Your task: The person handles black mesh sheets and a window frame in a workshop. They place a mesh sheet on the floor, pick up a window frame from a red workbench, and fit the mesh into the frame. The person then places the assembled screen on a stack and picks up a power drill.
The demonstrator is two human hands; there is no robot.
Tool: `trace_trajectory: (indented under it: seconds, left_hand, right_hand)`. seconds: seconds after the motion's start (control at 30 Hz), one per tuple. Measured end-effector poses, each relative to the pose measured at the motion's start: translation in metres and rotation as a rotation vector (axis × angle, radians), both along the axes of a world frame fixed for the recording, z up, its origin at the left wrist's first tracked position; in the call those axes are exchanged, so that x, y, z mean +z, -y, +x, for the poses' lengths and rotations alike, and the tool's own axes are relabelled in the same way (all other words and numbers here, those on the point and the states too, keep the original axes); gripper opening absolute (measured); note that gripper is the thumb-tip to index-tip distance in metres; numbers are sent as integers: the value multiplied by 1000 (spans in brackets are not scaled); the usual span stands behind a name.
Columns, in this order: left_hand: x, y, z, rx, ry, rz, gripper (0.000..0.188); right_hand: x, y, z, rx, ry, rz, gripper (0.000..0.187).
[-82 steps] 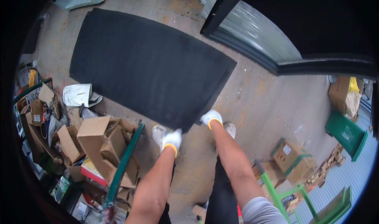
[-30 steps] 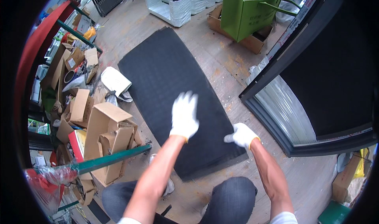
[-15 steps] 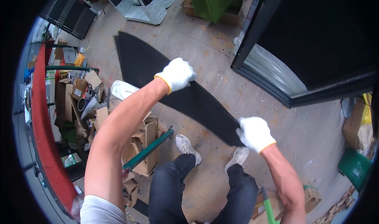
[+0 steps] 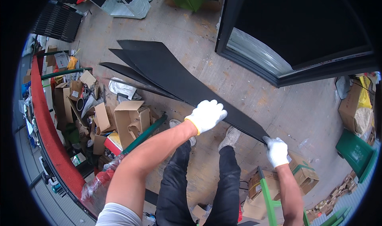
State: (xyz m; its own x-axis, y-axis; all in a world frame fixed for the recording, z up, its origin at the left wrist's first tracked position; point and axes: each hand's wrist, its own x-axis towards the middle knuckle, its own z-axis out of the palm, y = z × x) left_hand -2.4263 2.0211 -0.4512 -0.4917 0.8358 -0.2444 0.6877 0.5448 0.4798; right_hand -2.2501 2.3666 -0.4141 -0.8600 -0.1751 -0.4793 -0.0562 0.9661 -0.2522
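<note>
A: what are the hands doing in the head view?
B: both gloved in white, gripping a stack of black sheets (image 4: 179, 80). left hand (image 4: 206, 116) has the near edge around mid-length, right hand (image 4: 276, 151) is on the right-hand end
A: lying flat?
B: nope, bent, and the layers fan apart at the far left. can't tell if that end touches the floor (image 4: 242, 92)
A: what's around them?
B: white bag (image 4: 121, 88) just beside the fanned end, cardboard box (image 4: 126, 124) with flaps up next to a green bar (image 4: 145, 133). big dark framed panel (image 4: 294, 31) up on the right, green bin (image 4: 352, 152) past the right hand
</note>
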Motion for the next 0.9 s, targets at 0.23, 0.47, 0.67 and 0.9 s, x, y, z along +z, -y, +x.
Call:
trace_trajectory:
  seconds: [0.23, 0.47, 0.67, 0.9]
  left_hand:
    - [-1, 51, -33, 13, -89, -263, 18]
    - [6, 46, -37, -102, -51, -484, 15]
    - [19, 5, 19, -107, 33, -359, 13]
    - [15, 7, 57, -129, 32, -369, 23]
  right_hand:
    - [-13, 0, 29, -84, -23, -104, 37]
    - [-23, -12, 35, -135, -51, -37, 32]
    - [-14, -48, 74, -210, 53, 55, 31]
    - [-19, -43, 116, -189, 167, 154, 42]
